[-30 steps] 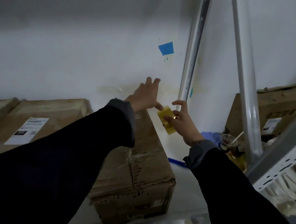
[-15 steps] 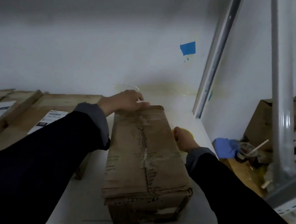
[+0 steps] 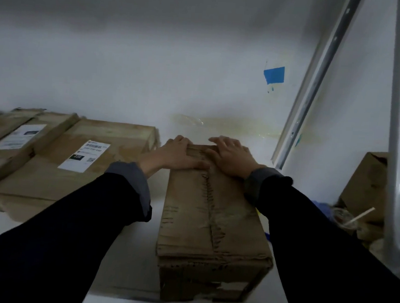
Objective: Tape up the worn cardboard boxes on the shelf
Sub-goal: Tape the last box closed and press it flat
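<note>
White wall backs the shelf I'm looking down on, with a blue tape patch high at right. I see the worn cardboard box standing lengthwise at centre. Both hands rest on its far end: left hand with fingers curled over the far left edge, right hand flat, fingers spread. Labelled flat boxes lie to the left.
</note>
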Motion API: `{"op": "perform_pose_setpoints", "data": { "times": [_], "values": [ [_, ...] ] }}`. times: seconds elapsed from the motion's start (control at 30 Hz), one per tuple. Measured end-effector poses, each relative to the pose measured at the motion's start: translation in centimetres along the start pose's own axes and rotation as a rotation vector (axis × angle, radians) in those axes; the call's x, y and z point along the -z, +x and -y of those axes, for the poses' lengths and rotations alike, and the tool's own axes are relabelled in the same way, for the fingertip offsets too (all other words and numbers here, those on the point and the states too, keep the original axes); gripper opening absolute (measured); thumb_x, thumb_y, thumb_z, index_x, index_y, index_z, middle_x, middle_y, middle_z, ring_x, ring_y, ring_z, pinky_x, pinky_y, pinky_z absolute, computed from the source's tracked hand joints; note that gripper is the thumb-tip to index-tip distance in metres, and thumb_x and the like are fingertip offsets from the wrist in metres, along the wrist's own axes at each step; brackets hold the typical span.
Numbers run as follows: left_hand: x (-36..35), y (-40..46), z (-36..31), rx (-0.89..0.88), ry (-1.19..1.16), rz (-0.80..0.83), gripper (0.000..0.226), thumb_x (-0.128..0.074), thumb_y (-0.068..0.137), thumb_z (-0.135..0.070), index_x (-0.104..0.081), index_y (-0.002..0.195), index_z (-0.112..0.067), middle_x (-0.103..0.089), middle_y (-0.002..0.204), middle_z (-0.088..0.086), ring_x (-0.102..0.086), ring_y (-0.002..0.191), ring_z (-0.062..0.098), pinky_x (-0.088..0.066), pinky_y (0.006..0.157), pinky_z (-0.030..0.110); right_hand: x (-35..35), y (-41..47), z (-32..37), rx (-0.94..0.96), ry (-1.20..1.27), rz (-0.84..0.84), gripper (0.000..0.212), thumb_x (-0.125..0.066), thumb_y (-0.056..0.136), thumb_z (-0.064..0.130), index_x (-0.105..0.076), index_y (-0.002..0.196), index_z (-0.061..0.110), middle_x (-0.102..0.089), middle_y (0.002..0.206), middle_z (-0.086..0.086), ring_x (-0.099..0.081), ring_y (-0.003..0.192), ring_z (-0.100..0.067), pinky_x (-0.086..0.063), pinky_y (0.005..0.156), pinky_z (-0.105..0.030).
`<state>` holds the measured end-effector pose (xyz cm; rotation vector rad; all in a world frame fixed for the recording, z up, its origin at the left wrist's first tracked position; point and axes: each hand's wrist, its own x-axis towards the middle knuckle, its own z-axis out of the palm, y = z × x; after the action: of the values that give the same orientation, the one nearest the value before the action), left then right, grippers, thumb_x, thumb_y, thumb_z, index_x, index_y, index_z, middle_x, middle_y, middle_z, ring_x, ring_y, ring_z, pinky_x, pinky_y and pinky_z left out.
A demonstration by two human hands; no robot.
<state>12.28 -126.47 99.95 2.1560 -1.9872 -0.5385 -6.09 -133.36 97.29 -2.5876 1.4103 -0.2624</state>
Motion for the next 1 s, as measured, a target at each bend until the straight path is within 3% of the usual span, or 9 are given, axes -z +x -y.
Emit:
{"op": "perform_pose_setpoints", "data": {
  "times": [0.13,0.2,0.27,0.37,0.5,0.6,0.77,0.9,1.0],
  "values": [
    [-0.2,-1.9,1.7,0.066,-0.305,-0.015,0.156,-0.065,0.032,-0.098,-0.015,0.159,-0.023,-0.020,0.164,0.002,-0.031,0.146,0.025,-0.034,0.117,0.043,0.1,-0.4,-1.7,-0.141,0.460,-0.024,0.055,-0.043,0.103,0.045,-0.028,0.152,0.024,-0.031,0.157,-0.013,-0.033,0.143,-0.033,-0.029,0.117,-0.048],
    [-1.1,-2.7,1.8,0.093,-0.396,-0.034,0.138,-0.069,0.055,-0.087,-0.007,0.161,-0.023,-0.013,0.167,0.003,-0.023,0.151,0.026,-0.028,0.121,0.043,-0.2,-1.5,-1.3,-0.276,0.840,-0.064,0.056,-0.044,0.104,0.041,-0.027,0.152,0.019,-0.038,0.151,-0.016,-0.045,0.134,-0.030,-0.037,0.113,-0.044],
    [-1.7,-3.6,1.1,0.081,-0.290,-0.125,0.109,-0.061,0.086,-0.066,0.002,0.161,-0.019,-0.002,0.169,0.005,-0.009,0.155,0.025,-0.016,0.122,0.040,-0.2,-2.9,-0.3,-0.340,1.022,-0.096,0.058,-0.043,0.104,0.042,-0.024,0.153,0.019,-0.038,0.152,-0.014,-0.048,0.130,-0.028,-0.041,0.110,-0.043],
    [-1.7,-5.4,-1.0,-0.045,-0.002,-0.172,0.091,-0.038,0.100,-0.062,0.012,0.160,-0.016,0.019,0.167,0.006,0.014,0.154,0.024,0.003,0.123,0.041,1.1,-4.5,1.4,-0.207,0.712,-0.160,0.064,-0.043,0.103,0.046,-0.018,0.157,0.019,-0.020,0.163,-0.008,-0.026,0.148,-0.028,-0.025,0.119,-0.049],
    [-3.2,-8.6,-2.9,-0.189,0.179,-0.064,0.092,-0.029,0.100,-0.067,0.017,0.158,-0.012,0.027,0.164,0.007,0.024,0.152,0.019,0.010,0.123,0.036,2.0,-7.9,4.0,-0.017,0.194,0.034,0.055,-0.031,0.108,0.037,-0.014,0.158,0.022,0.005,0.167,-0.001,0.008,0.154,-0.026,0.000,0.123,-0.055],
    [-4.5,-10.8,-3.5,-0.210,0.214,0.020,0.104,-0.030,0.091,-0.076,0.017,0.157,-0.012,0.025,0.165,0.005,0.025,0.151,0.014,0.011,0.124,0.035,1.7,-10.2,4.7,-0.026,0.150,0.096,0.061,-0.025,0.108,0.041,0.001,0.160,0.024,0.009,0.167,-0.001,0.014,0.153,-0.026,0.005,0.122,-0.055],
    [-3.7,-12.0,-2.2,-0.179,0.221,0.040,0.129,-0.031,0.067,-0.094,0.021,0.157,-0.016,0.029,0.163,0.000,0.028,0.149,0.013,0.011,0.124,0.037,0.8,-12.6,3.8,0.071,-0.023,0.073,0.075,-0.031,0.100,0.061,0.003,0.159,0.029,0.019,0.166,0.001,0.020,0.151,-0.025,0.005,0.122,-0.056],
    [-2.2,-12.7,0.6,-0.106,0.085,0.084,0.146,-0.054,0.054,-0.095,0.023,0.157,-0.025,0.033,0.161,-0.012,0.029,0.148,0.010,0.007,0.125,0.039,0.6,-13.5,1.7,-0.038,0.393,-0.033,0.087,-0.047,0.095,0.062,0.001,0.159,0.030,0.009,0.167,0.001,0.005,0.153,-0.021,-0.005,0.125,-0.048],
    [-1.3,-11.9,2.6,-0.094,-0.082,0.107,0.148,-0.066,0.051,-0.095,0.023,0.155,-0.037,0.031,0.161,-0.018,0.025,0.149,0.005,-0.001,0.126,0.043,-0.1,-14.4,1.8,-0.186,0.936,-0.101,0.079,-0.044,0.097,0.061,-0.009,0.159,0.028,-0.021,0.164,0.004,-0.029,0.147,-0.015,-0.029,0.119,-0.037]
  ]
}}
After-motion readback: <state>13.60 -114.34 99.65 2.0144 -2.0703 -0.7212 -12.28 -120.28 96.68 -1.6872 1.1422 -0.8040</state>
